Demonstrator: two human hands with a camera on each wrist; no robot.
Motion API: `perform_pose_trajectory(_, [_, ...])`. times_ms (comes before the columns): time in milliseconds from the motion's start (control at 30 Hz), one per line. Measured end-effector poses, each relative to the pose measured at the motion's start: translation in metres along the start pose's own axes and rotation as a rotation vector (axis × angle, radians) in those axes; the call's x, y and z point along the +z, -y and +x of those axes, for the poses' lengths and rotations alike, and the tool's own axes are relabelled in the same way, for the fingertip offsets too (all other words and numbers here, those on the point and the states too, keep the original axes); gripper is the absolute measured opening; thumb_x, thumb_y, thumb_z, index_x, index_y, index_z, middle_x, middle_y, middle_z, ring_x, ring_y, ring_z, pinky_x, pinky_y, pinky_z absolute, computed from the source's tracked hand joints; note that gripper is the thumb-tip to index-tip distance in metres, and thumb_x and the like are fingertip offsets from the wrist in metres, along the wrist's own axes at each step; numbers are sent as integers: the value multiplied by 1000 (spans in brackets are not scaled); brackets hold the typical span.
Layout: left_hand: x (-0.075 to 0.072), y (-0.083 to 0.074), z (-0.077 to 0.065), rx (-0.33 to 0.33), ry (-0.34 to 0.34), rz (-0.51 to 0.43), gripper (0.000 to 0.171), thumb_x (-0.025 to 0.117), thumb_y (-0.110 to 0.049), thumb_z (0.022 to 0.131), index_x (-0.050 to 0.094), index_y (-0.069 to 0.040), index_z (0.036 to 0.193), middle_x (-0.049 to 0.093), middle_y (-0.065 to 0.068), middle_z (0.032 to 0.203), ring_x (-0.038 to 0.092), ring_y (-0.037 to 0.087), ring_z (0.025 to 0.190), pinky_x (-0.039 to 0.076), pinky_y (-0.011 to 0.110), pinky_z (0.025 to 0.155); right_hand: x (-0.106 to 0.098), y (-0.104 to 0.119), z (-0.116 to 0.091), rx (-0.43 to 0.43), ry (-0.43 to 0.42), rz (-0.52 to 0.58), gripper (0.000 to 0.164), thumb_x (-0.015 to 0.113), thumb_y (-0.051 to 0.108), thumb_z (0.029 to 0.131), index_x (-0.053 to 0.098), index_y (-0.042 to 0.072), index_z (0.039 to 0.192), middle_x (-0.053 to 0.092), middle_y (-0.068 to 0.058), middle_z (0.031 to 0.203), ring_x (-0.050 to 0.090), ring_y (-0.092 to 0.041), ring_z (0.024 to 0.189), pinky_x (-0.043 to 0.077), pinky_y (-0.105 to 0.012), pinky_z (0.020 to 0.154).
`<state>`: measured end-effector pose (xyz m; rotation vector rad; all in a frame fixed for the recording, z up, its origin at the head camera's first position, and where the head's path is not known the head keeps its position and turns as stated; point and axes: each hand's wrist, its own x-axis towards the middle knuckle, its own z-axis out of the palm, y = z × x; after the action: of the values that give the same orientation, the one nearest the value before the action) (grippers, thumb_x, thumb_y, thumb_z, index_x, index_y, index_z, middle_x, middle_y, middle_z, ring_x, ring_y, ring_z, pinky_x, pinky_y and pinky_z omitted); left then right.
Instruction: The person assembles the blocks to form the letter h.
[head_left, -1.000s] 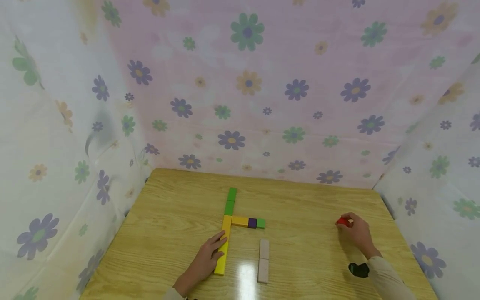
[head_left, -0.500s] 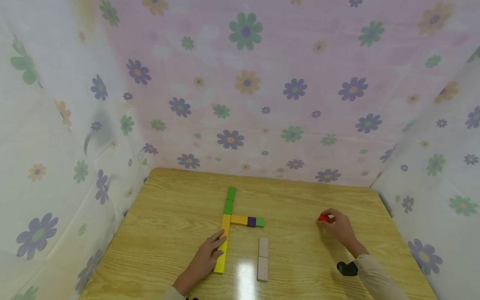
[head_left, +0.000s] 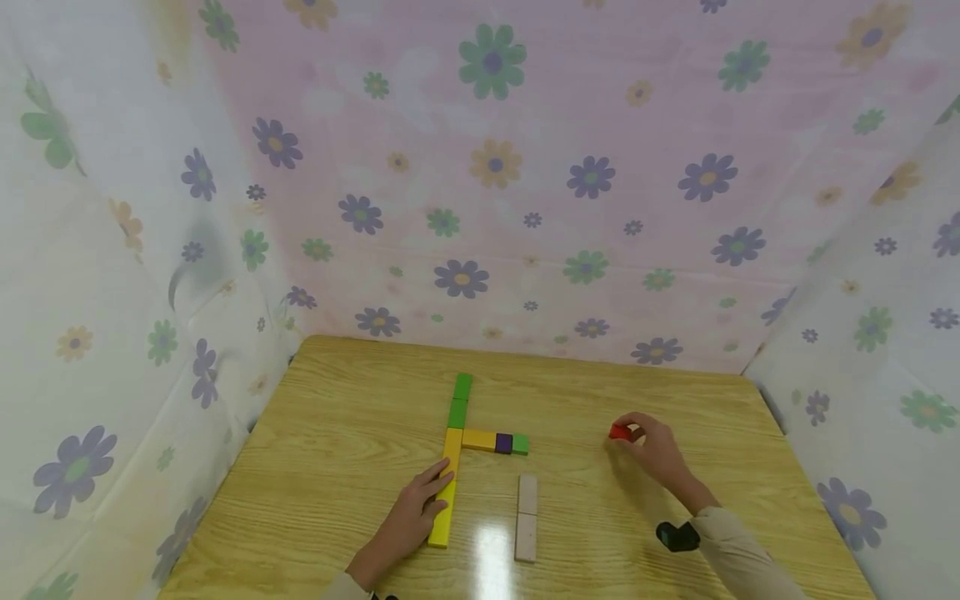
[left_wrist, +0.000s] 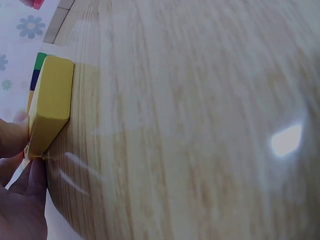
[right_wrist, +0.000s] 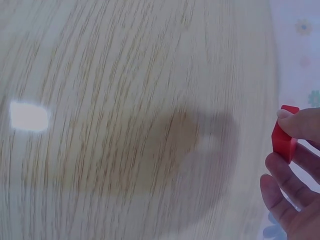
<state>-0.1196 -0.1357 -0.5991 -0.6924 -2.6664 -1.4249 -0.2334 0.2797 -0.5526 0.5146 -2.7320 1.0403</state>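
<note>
Toy blocks lie in a line on the table, running from two green blocks (head_left: 461, 400) through an orange block (head_left: 453, 446) to a yellow block (head_left: 441, 529). My left hand (head_left: 408, 521) rests along the line's left side, fingertips across the orange and yellow part. The left wrist view shows thumb and fingers touching the yellow block's side. From the line a short row branches right: an orange block (head_left: 479, 441), a purple block (head_left: 504, 443) and a light green block (head_left: 521, 445). Over the table's right half, my right hand (head_left: 656, 458) pinches a red block (right_wrist: 284, 142) between thumb and fingers.
Two pale wooden blocks (head_left: 527, 517) lie end to end right of the yellow block. Flowered cloth (head_left: 495, 250) hangs behind the table (head_left: 360, 392) and at both sides. A dark wrist device (head_left: 677, 537) sits by the right cuff.
My right hand has moved left across the table, carrying the pinched red block toward the short row. The left hand and the laid blocks have stayed in place.
</note>
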Motion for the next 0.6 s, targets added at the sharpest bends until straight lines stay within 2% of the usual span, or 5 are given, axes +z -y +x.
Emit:
perform_pose_trajectory(367, [1, 1, 1, -39, 17, -11, 42, 54, 1, 94, 47, 7, 135, 33, 19, 148, 34, 37, 132, 40, 45, 99, 17, 27, 5, -62, 56, 79, 25, 76, 0, 77, 66, 3, 101, 66, -12, 96, 62, -21, 72, 50, -24, 53])
perform_pose_trajectory(600, [1, 3, 0, -19, 7, 1, 42, 55, 0, 93, 47, 8, 134, 34, 20, 147, 35, 39, 131, 40, 48, 98, 25, 41, 8, -83, 88, 96, 24, 75, 3, 79, 66, 6, 101, 66, -9, 96, 61, -18, 72, 47, -24, 52])
